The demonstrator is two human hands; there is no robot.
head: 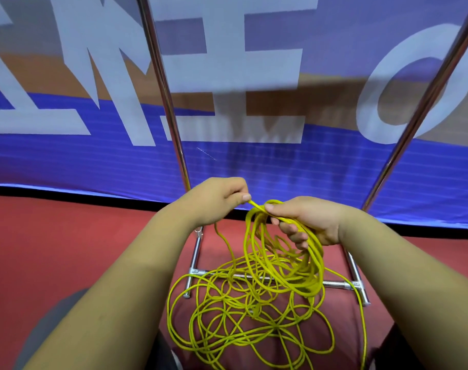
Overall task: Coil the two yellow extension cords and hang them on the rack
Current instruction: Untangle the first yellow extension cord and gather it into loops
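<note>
Mid-coil before the rack: the right hand closes its grip round gathered loops of yellow extension cord, the left hand pinches the next length (much lies tangled on the floor), likely to be drawn in as another loop.

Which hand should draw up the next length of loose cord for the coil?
Left. The left hand pinches just one strand, while the right hand is full, gripping the coil.

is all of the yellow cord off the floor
No, a loose tangle of yellow cord lies on the red floor, though the right hand grips part of it.
</note>
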